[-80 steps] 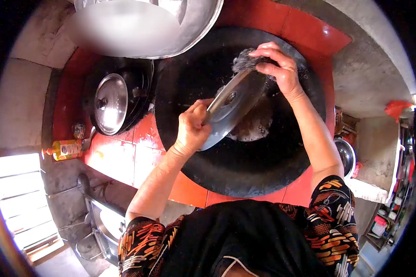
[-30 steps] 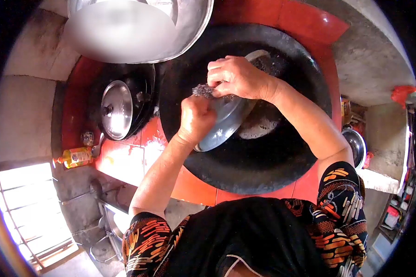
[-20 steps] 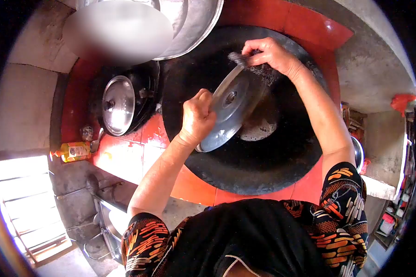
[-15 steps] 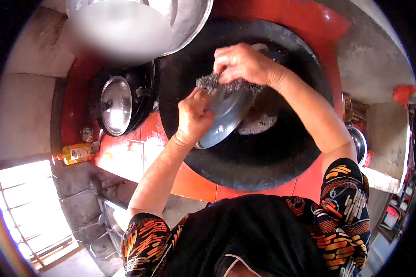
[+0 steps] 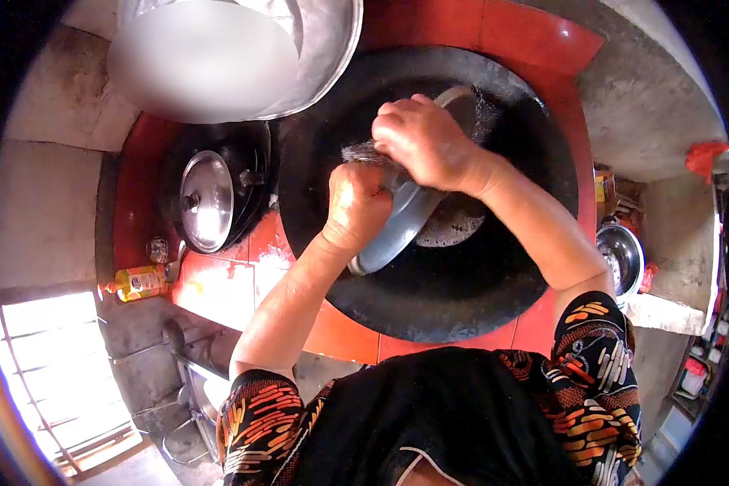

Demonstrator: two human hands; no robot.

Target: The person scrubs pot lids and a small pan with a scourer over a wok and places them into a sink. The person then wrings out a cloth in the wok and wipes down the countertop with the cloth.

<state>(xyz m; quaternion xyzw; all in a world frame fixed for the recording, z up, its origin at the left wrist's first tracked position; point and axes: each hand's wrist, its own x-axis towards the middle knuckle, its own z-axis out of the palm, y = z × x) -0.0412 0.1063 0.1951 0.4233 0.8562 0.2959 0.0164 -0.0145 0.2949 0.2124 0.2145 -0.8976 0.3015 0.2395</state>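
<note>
Over a large black wok (image 5: 454,312), my left hand (image 5: 358,202) is closed on a grey-blue rounded lid or basin (image 5: 393,231), which is held tilted. My right hand (image 5: 425,146) has its fingers curled round a dark wiry scrubber (image 5: 363,152), pressed to the same piece near my left hand. Part of the piece is hidden behind both hands. Beneath it, some cloudy water (image 5: 454,229) shows at the bottom of the wok.
On the red tiled stove (image 5: 275,243), a smaller pot has a shiny lid (image 5: 207,201). A yellow bottle (image 5: 142,283) lies at the left edge. A large metal basin (image 5: 332,57) stands at the top, and a metal bowl (image 5: 621,255) at the right.
The scrubber and my right hand have shifted on the held piece, and my right fingers are curled more tightly. The whole view has moved slightly.
</note>
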